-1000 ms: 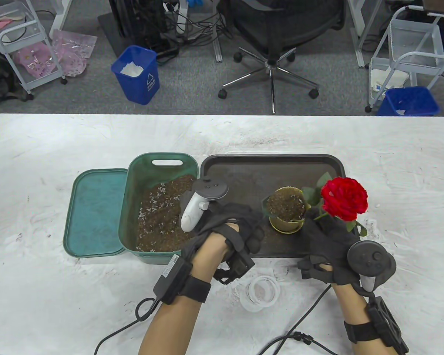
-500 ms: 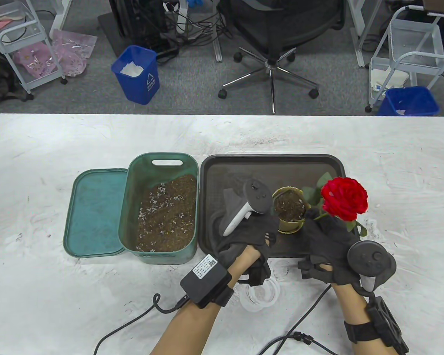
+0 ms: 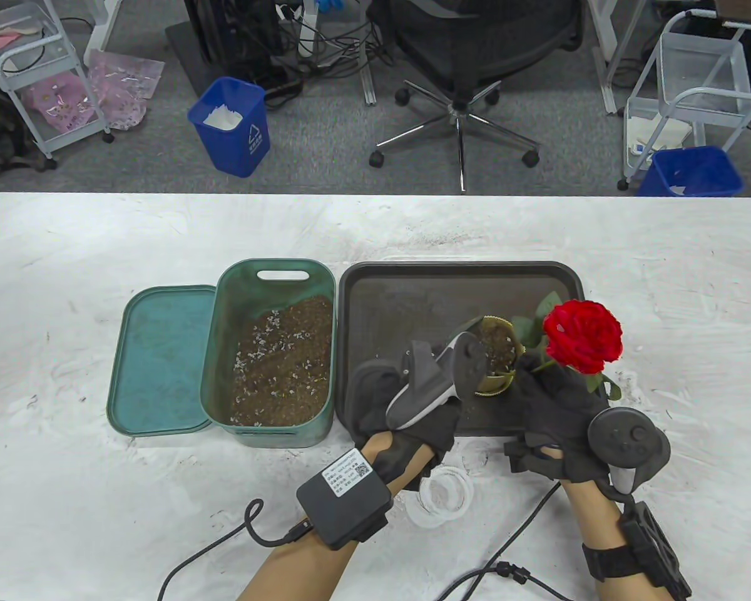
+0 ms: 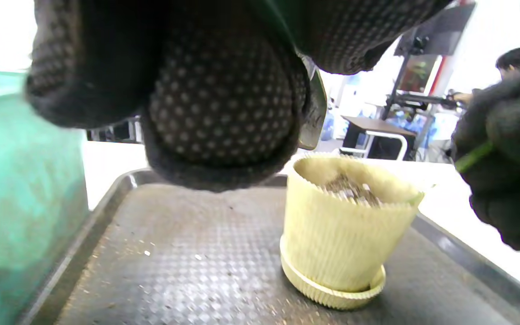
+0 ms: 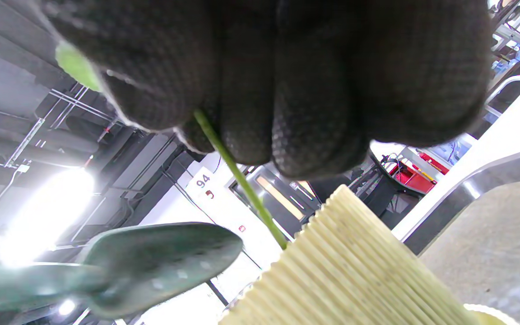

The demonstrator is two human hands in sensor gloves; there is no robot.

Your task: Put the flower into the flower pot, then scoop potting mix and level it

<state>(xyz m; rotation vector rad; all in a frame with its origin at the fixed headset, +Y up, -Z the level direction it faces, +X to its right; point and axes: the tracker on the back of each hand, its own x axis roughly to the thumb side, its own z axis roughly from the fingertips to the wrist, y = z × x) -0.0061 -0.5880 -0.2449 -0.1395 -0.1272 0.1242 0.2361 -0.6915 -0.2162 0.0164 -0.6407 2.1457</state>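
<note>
Red rose (image 3: 582, 338) at centre right, stem pinched by the right hand (image 3: 554, 413); left hand (image 3: 407, 400) curls round a green scoop (image 5: 151, 262) beside the yellow flower pot (image 4: 348, 230).

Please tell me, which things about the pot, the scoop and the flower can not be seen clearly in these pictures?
- Soil level in the flower pot: table view, left hand and its tracker cover half the opening.
- Scoop: right wrist view, blurred, handle cut by the left edge; whether it carries mix is hidden.
- Flower stem end: right wrist view, it vanishes behind the pot rim.
- Right hand grip: table view, hidden under the glove.
</note>
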